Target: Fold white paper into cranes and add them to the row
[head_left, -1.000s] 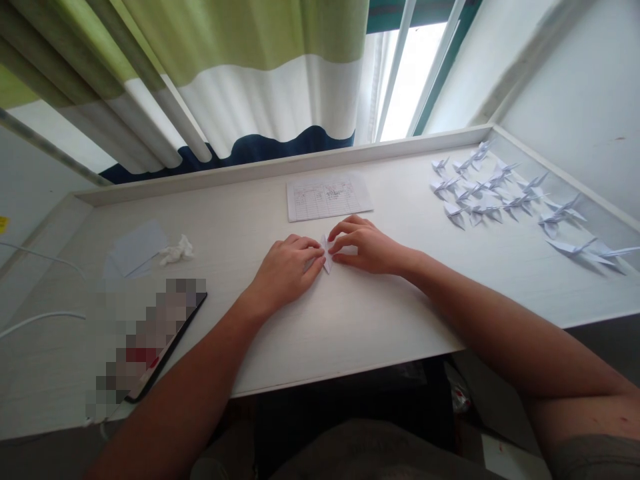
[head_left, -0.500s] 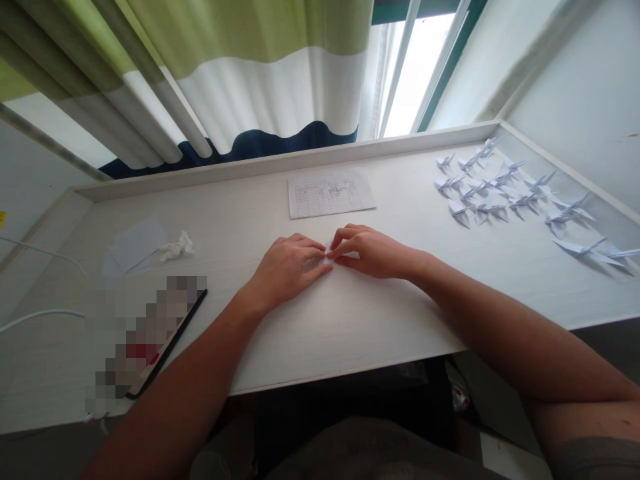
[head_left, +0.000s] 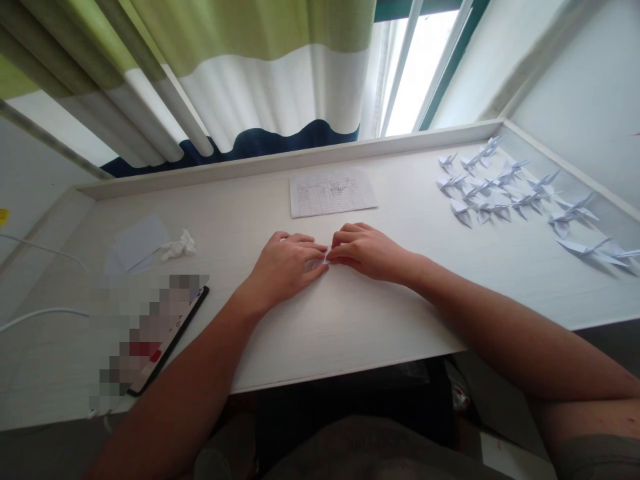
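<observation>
Both hands meet over a small piece of folded white paper [head_left: 325,261] in the middle of the desk. My left hand [head_left: 289,265] has its thumb and fingers closed on the paper's left side. From the right, my right hand [head_left: 366,250] pinches the same paper with curled fingers, its fingertips almost touching the left ones. Most of the paper is hidden beneath the fingers, so its folded shape cannot be made out. Several folded white paper cranes [head_left: 500,190] stand grouped at the desk's right end.
A printed form [head_left: 333,193] lies beyond my hands on the white desk [head_left: 350,347]. To the left are loose white paper sheets [head_left: 137,243], a crumpled tissue [head_left: 179,245] and a black-edged tablet-like device [head_left: 170,340], partly blurred. A raised rim [head_left: 300,160] borders the back.
My right fingers have curled in more tightly around the paper. A couple of left fingers have spread slightly. The other things on the desk stay in place.
</observation>
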A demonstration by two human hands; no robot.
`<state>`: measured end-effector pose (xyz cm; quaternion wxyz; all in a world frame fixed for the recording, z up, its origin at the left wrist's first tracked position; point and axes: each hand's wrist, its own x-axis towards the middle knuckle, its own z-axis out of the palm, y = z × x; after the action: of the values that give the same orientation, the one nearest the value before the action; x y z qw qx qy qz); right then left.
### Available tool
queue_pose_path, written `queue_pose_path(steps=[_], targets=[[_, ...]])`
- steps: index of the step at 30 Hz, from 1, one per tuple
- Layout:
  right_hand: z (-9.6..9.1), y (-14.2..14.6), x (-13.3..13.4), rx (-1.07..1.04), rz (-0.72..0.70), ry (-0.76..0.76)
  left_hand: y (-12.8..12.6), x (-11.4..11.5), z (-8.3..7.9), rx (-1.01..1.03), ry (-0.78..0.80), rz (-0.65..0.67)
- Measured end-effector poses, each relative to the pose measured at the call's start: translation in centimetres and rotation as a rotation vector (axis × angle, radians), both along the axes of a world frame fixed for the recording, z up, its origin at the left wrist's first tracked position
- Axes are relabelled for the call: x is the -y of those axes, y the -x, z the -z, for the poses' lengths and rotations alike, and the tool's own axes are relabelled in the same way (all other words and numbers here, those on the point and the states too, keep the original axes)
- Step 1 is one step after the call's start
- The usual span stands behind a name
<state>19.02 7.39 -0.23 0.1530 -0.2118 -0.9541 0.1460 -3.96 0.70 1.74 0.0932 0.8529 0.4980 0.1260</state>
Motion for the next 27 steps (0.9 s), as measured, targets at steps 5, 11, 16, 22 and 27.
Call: queue_pose_path(steps=[5, 11, 16, 22, 27], targets=[[0.5, 0.3, 0.1, -0.055, -0.013, 0.049, 0.8, -0.5, 0.2, 0.033, 0.046, 0.034], [1.1, 0.6, -0.3, -0.124, 0.009, 0.119, 0.8, -0.7, 0.6, 0.09, 0.046, 0.045], [1.5, 0.8, -0.3, -0.143, -0.002, 0.12, 0.7, -0.7, 0.7, 0.159, 0.03, 0.07], [1.7, 0.9, -0.3, -0.194, 0.016, 0.142, 0.8, -0.8, 0.6, 0.189, 0.042, 0.052], [1.6, 1.0, -0.5, -0.185, 0.027, 0.234, 0.8, -0.8, 0.4, 0.246, 0.09, 0.005]])
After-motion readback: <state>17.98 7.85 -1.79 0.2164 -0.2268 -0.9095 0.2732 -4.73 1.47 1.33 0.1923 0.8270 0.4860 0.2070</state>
